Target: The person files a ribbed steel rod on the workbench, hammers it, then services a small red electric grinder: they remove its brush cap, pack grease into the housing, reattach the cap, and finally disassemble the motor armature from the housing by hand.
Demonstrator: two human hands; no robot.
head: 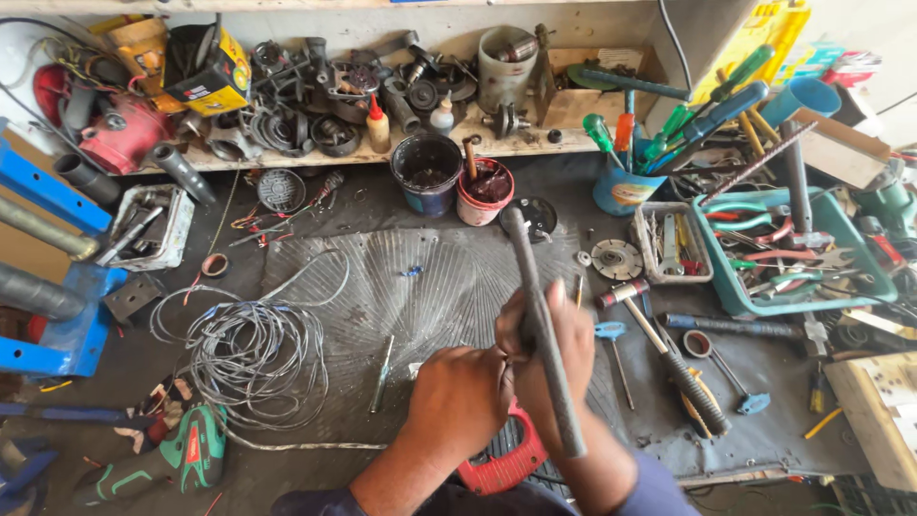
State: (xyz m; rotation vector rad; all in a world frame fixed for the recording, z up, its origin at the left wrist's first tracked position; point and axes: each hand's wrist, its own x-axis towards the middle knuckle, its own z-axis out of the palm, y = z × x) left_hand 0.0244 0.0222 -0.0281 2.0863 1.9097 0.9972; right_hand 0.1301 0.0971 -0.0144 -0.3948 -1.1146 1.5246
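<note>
My right hand [559, 354] grips a long dark metal bar [533, 296] that looks like a hammer, its head end up near the pots and its handle slanting down past my wrist. My left hand [458, 397] is closed and pressed against the right hand at the middle of the bar; something small seems pinched between the fingers, too small to tell. Under both hands lies a red power tool [497, 463] on a ribbed grey rubber mat [382, 287].
A coil of grey wire [253, 354] and a green cordless drill [181, 459] lie left. A hammer [669, 349], hex keys and a teal tray of pliers [793, 253] sit right. Two paint pots [458, 182], a blue tool cup [626, 186] and a cluttered parts shelf stand behind.
</note>
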